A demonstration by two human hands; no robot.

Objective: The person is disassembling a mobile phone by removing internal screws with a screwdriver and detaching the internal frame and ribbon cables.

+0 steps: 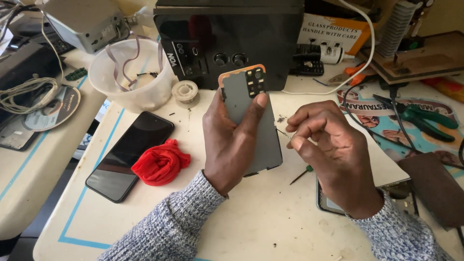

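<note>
Phone back [251,121] gripped upright in left hand [229,145], thumb by camera cutout | right hand [333,150] fingertips pinched on thin tool | white-orange label [333,31] behind.

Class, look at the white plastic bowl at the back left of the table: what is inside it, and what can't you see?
Inside the white bowl, flat grey ribbon cables loop over the rim, with thin dark wires beside them. The bowl's near wall hides whatever lies at the bottom.
</note>
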